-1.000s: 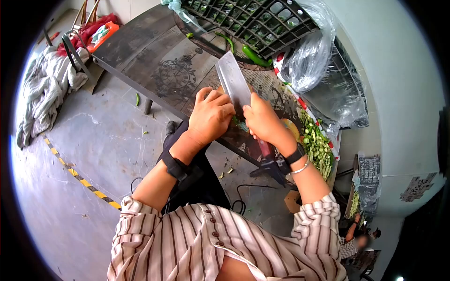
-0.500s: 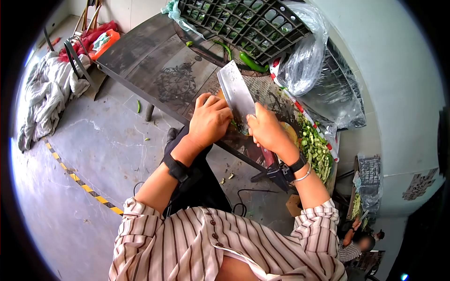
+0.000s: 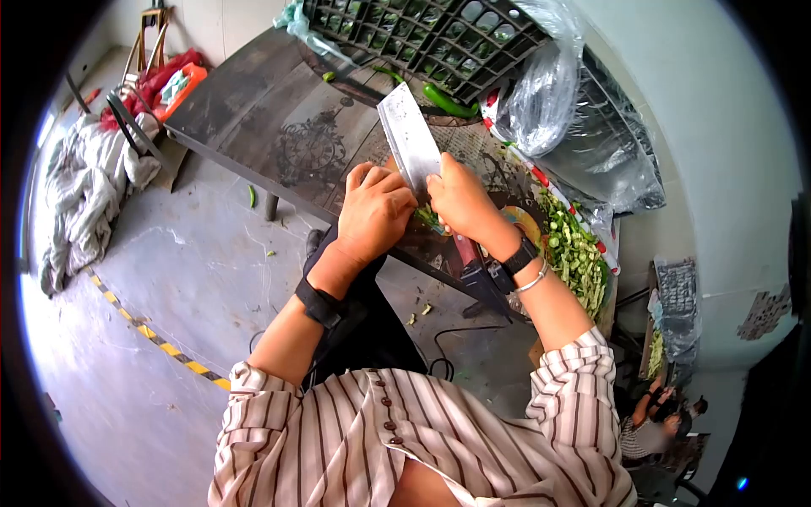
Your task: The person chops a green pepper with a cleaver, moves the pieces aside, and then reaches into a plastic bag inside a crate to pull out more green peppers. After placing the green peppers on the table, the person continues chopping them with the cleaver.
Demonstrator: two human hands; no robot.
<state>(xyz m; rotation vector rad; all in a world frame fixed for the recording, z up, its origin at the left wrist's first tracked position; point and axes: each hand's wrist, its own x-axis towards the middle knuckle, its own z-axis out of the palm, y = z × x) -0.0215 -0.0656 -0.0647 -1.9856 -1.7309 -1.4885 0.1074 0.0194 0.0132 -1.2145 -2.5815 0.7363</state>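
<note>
My right hand (image 3: 467, 201) is wrapped round a cleaver (image 3: 410, 135), whose broad blade points up and away over the dark table (image 3: 245, 93). Close against the blade's left side, my left hand (image 3: 374, 207) has its fingers curled and pressed together; what they hold is hidden. Cut green pieces (image 3: 429, 218) lie between the two hands, below the blade. A heap of chopped green peppers (image 3: 574, 258) is to the right of my right wrist. Beyond the blade lies a whole green pepper (image 3: 448, 101).
A black crate (image 3: 431, 38) of green peppers stands at the table's far side, beside clear plastic bags (image 3: 549, 101). Grey-white cloth (image 3: 93, 190) and an orange bag (image 3: 182, 91) are on the floor at left. A co-worker (image 3: 646, 427) is at lower right.
The cleaver and my right hand have shifted slightly left and up in view. More cut green pieces show between my hands. The view has turned a little.
</note>
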